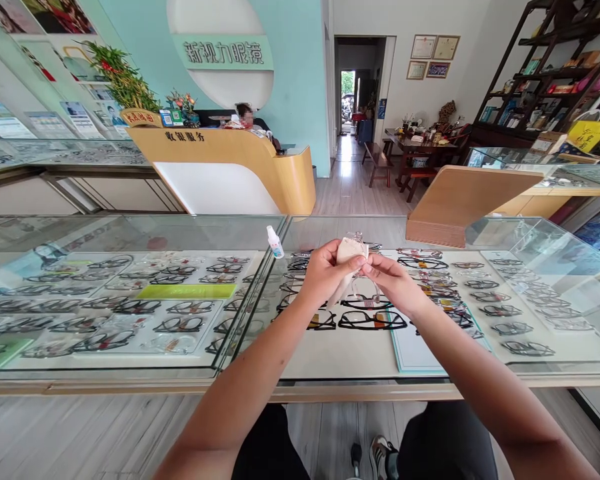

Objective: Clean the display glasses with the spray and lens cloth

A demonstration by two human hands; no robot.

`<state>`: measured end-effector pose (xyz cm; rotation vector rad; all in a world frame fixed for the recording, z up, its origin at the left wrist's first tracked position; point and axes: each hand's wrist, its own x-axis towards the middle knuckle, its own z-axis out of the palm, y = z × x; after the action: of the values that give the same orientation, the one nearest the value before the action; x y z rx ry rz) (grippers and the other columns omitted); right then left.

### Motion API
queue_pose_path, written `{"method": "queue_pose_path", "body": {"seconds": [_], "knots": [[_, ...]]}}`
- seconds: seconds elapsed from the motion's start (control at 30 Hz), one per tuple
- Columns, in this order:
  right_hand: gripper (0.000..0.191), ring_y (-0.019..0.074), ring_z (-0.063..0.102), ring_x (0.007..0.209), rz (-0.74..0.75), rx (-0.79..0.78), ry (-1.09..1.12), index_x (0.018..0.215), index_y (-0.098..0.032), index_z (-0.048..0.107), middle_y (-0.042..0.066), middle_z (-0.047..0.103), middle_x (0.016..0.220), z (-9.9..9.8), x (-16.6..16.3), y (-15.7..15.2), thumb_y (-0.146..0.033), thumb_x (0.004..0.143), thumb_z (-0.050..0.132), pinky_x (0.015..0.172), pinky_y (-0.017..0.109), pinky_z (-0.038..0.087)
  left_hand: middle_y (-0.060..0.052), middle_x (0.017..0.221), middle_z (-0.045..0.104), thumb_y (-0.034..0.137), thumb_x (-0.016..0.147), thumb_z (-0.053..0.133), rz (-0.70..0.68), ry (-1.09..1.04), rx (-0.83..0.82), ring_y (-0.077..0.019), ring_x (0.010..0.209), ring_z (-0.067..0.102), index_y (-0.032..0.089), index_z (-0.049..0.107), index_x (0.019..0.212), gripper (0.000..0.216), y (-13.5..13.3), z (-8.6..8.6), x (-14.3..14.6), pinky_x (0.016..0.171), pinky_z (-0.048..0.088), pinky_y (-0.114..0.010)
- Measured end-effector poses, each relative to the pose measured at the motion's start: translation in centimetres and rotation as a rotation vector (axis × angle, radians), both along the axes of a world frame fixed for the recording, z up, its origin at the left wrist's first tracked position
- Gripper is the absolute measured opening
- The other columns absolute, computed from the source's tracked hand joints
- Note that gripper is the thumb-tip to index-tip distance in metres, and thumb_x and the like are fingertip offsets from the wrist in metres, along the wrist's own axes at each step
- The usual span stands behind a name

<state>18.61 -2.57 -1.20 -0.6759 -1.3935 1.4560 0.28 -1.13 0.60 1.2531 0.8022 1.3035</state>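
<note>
Above the glass display counter, my left hand (329, 267) is closed round a cream cloth (351, 250), its thumb pressing on the folds. My right hand (387, 280) meets it at the fingertips and pinches a pair of clear-framed eyeglasses (375, 291). Part of the glasses shows above and below the cloth; the cloth and fingers hide the rest. Left of my hands, a small white spray bottle (275, 242) stands on the glass top.
Rows of eyeglasses (373, 321) lie inside the glass counter (330, 380) below my hands. A wooden stand (470, 200) sits at the counter's far right edge. Behind are a cashier desk (290, 180) with a person seated at it, and a wooden table (420, 143) with benches.
</note>
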Motion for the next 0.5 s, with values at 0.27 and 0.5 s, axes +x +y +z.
{"method": "queue_pose_path", "body": {"seconds": [0.27, 0.5], "knots": [[0.031, 0.0187, 0.063, 0.093, -0.029, 0.061, -0.037, 0.095, -0.025, 0.081, 0.001, 0.073, 0.094, -0.2, -0.4, -0.1, -0.055, 0.091, 0.085, 0.094, 0.033, 0.05, 0.001, 0.071, 0.069, 0.049, 0.072, 0.098, 0.044, -0.085, 0.046, -0.0107, 0.06, 0.058, 0.016, 0.076, 0.086, 0.042, -0.4, 0.0, 0.4, 0.056, 0.046, -0.023], [0.029, 0.0191, 0.062, 0.091, -0.082, 0.192, -0.038, 0.095, -0.025, 0.082, 0.003, 0.073, 0.096, 0.9, -0.5, -0.9, -0.054, 0.092, 0.085, 0.089, 0.034, 0.051, -0.002, 0.084, 0.077, 0.044, 0.07, 0.101, -0.099, -0.232, -0.005, -0.0128, 0.072, 0.067, 0.018, 0.079, 0.094, 0.041, -0.2, 0.2, 0.3, 0.07, 0.055, -0.025]]}}
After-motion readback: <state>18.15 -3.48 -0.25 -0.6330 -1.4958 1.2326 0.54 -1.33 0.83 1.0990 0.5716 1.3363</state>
